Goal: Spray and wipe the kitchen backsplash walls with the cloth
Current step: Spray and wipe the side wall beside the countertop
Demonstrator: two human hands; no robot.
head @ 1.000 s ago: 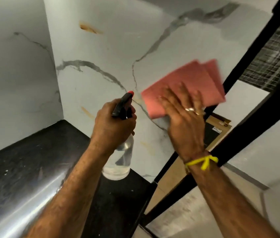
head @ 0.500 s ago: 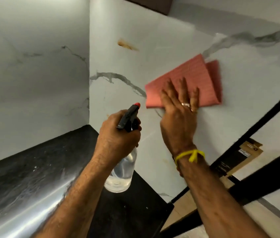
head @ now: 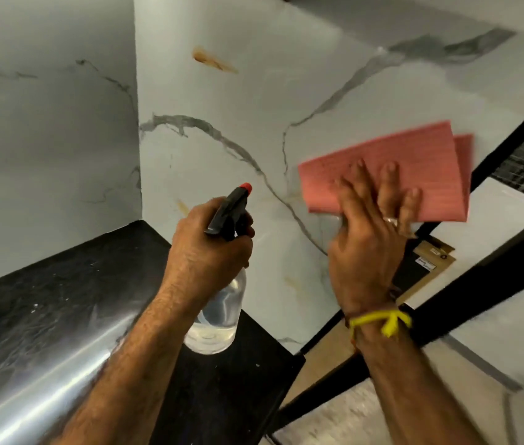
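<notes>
Frame centre-right: the right hand (head: 368,248) lies flat on a folded pink ribbed cloth (head: 389,175), the cloth against the white grey-veined marble backsplash wall (head: 254,101). Left of it — lower centre — the left hand (head: 206,252) grips a clear plastic spray bottle with a black trigger head (head: 218,303), above the black stone countertop (head: 61,300) in the lower left. A brown cardboard box (head: 430,268) sits behind the right hand.

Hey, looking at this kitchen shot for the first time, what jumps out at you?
The pink cloth, which the right hand presses flat on the white marble backsplash. Left of it, the left hand grips a clear spray bottle above the black counter. An orange-brown stain sits high on the wall.
</notes>
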